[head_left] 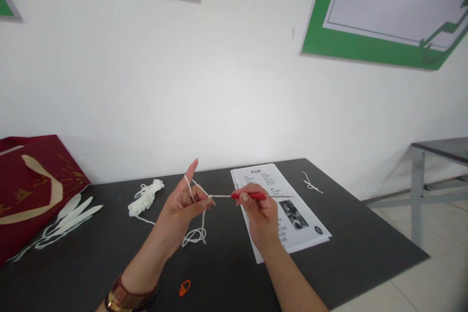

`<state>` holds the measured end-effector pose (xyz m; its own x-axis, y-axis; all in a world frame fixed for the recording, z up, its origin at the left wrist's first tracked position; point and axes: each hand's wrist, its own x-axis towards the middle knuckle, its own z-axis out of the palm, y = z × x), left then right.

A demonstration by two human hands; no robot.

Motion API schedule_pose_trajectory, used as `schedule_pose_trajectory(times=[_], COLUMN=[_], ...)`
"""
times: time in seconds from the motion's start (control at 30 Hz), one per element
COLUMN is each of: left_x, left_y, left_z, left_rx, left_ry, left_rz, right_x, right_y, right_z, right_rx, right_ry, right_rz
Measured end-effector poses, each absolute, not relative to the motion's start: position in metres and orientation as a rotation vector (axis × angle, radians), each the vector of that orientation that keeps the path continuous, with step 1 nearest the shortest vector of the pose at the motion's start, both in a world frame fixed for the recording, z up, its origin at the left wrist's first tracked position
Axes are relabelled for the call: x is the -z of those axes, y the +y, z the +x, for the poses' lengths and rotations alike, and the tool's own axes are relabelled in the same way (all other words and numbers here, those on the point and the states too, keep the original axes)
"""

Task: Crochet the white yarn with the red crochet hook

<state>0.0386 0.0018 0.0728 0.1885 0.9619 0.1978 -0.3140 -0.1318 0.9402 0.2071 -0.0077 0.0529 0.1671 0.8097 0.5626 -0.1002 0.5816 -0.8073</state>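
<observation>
My left hand (185,204) has its index finger raised with white yarn (200,186) looped over it. Its thumb and other fingers pinch the yarn where it meets the tip of a crochet hook (248,196). The hook has a red grip and a thin metal shaft, and it lies level between my hands. My right hand (259,212) is closed around the red grip. Below my left fingers, a loose tangle of yarn (195,237) hangs down to the table. A small bundle of white yarn (146,198) rests to the left of my left hand.
An orange stitch marker (185,287) lies on the black table (351,258) near me. Printed sheets (307,234) sit under my right hand. Farther right is a short knotted piece of yarn (312,184). White leaf-shaped pieces (73,219) lie beside a dark red bag (40,165) at left.
</observation>
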Motion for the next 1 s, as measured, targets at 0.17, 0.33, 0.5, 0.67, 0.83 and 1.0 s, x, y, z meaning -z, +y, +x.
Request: schedule_pose_trajectory(times=[0.17,0.33,0.5,0.67,0.83,1.0], left_x=[-0.075,-0.078,-0.078,-0.073,-0.073,-0.077], left_y=[-0.001,-0.002,-0.002,-0.002,-0.003,-0.003], left_z=[0.037,0.037,0.038,0.04,0.043,0.042], left_rx=[-1.228,-1.204,-1.197,-1.225,-1.289,-1.295], left_ry=[0.726,0.74,0.744,0.764,0.758,0.804], left_rz=[1.197,1.216,1.234,1.273,1.232,1.274], right_x=[-0.05,-0.049,-0.051,-0.049,-0.047,-0.047], right_y=[-0.003,0.0,0.002,0.003,0.004,0.004], right_z=[0.211,0.211,0.21,0.205,0.199,0.196], right_rx=[-0.874,-1.003,-1.075,-1.226,-1.416,-1.447], right_ry=[-1.129,-1.006,-0.898,-0.773,-0.722,-0.736], right_rz=[-0.629,-0.558,-0.507,-0.507,-0.567,-0.577])
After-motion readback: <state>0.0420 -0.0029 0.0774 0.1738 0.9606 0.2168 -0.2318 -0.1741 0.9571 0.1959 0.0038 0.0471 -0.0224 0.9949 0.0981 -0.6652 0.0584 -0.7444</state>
